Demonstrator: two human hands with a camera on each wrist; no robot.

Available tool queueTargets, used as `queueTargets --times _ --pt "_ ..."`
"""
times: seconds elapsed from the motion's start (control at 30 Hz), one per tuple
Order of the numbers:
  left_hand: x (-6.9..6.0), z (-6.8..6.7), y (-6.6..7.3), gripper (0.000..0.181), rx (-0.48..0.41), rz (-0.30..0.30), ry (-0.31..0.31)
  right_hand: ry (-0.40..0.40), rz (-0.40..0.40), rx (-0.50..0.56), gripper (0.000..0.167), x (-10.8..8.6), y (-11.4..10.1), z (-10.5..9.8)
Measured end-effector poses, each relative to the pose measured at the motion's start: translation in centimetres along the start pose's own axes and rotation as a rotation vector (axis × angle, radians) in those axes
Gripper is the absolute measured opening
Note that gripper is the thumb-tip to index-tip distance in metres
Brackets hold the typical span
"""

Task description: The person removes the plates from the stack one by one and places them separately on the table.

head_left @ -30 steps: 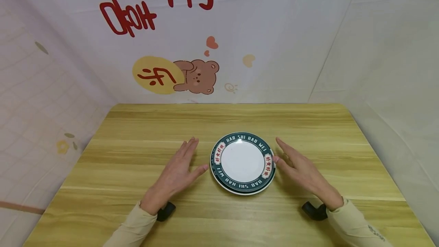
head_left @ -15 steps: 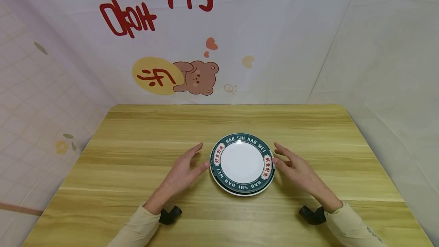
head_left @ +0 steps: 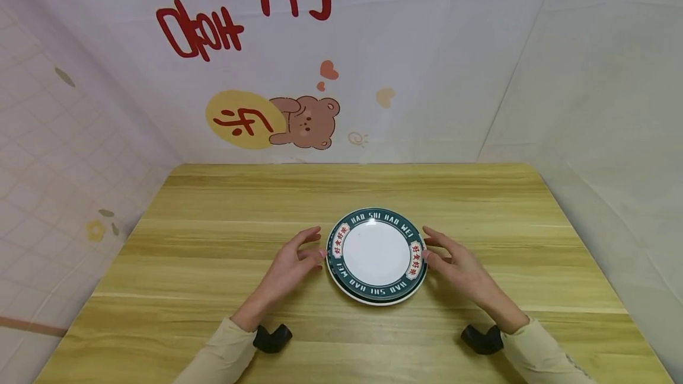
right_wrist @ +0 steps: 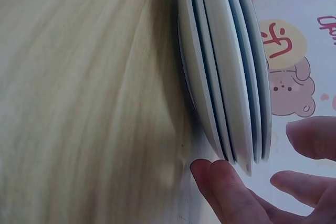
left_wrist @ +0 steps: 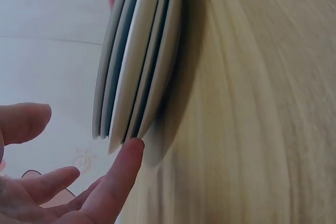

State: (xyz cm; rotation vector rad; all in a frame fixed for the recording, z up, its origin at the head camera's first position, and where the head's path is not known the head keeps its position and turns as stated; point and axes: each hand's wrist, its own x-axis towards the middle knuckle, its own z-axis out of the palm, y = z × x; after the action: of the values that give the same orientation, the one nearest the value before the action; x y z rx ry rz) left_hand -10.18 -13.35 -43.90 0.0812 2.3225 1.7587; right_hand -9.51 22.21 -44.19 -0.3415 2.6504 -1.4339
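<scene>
A stack of several round plates (head_left: 376, 253) sits on the wooden table, the top one white with a dark green lettered rim. My left hand (head_left: 287, 272) is at the stack's left side, fingers loosely bent. In the left wrist view one fingertip (left_wrist: 134, 148) meets or nearly meets the lower edges of the plates (left_wrist: 134, 61), while the thumb stands apart. At the right side is my right hand (head_left: 463, 271), similarly bent. The right wrist view has its fingertips (right_wrist: 223, 169) just by the edges of the plates (right_wrist: 226, 66); contact is unclear. That thumb is also apart.
The wooden table (head_left: 213, 206) reaches back to a white cloth wall (head_left: 416, 34) printed with a bear and red characters. Pale cloth also hangs at both sides. A black wrist-camera mount (head_left: 273, 338) sits below the left wrist, another mount (head_left: 482, 339) below the right.
Both hands have drawn in toward the plates. The left has moved right and its straight fingers have bent; the right has shifted slightly left, fingers bending. The plates have stayed in place.
</scene>
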Motion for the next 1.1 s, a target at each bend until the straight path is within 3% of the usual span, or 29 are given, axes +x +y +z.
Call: queueTargets --times 0.23,0.6,0.93,1.1 --pt "0.2 0.2 -0.1 0.058 -0.136 -0.023 -0.028 -0.003 -0.013 0.005 0.057 0.0 -0.1 0.1" --pt "0.4 1.1 -0.5 0.057 -0.282 -0.058 -0.047 -0.052 0.097 0.134 0.061 0.1 -0.3 0.3" --pt "0.4 1.6 -0.7 0.053 -0.295 -0.035 -0.043 -0.038 0.053 0.061 0.061 -0.2 -0.3 0.4" --pt "0.5 1.6 -0.9 0.050 -0.294 -0.059 -0.045 -0.040 0.031 0.072 0.059 -0.3 -0.3 0.4"
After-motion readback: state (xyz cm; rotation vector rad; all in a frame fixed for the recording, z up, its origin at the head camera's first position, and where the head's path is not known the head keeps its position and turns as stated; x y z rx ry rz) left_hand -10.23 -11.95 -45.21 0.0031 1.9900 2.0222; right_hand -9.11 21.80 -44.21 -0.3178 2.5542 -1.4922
